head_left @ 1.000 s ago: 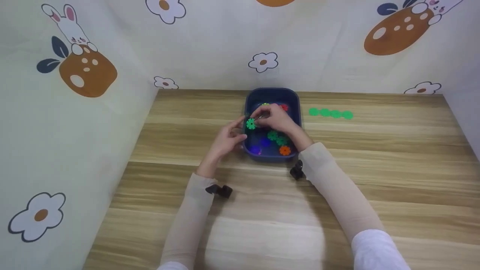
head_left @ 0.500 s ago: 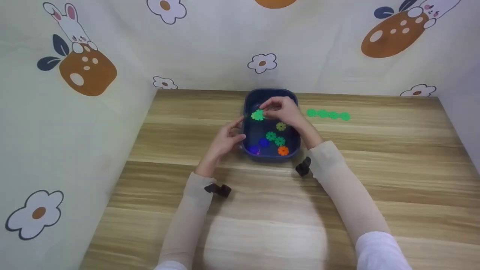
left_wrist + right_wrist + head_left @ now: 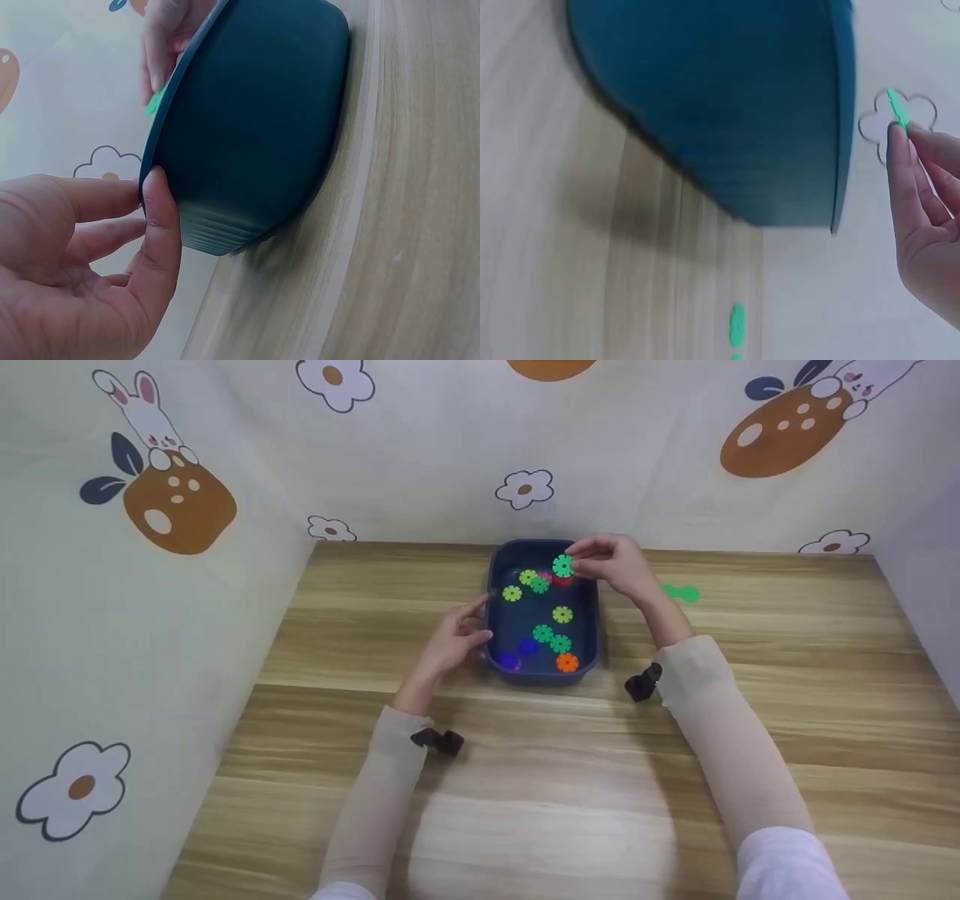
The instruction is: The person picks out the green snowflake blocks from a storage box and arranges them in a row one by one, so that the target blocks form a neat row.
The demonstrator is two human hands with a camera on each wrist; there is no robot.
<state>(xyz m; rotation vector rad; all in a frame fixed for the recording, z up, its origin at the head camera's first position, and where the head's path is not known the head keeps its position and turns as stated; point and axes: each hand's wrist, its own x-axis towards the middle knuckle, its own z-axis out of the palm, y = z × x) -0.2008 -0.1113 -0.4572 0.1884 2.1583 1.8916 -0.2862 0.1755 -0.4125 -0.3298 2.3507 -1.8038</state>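
Observation:
A dark blue plastic basin (image 3: 543,679) stands on the wooden table, with notched plastic discs in several colours lying in it. My left hand (image 3: 450,641) holds the basin's left rim; the left wrist view shows its thumb (image 3: 159,225) against the outer wall. Pinched in my right hand (image 3: 619,566) is a green notched disc (image 3: 563,565), raised near the basin's far right corner. The right wrist view shows this disc (image 3: 897,109) nearly edge-on between thumb and fingertips, above the rim.
To the right of the basin lie green discs (image 3: 682,592), partly hidden by my right arm. Inside it are an orange disc (image 3: 567,662), yellow-green discs (image 3: 562,615), green discs (image 3: 542,633) and blue ones (image 3: 529,646). A patterned cloth wall (image 3: 420,457) rises behind the table.
My right hand has moved from the basin's left side to its far right corner, carrying the green disc up. Other discs in the basin have come into sight. My left hand stays at the rim.

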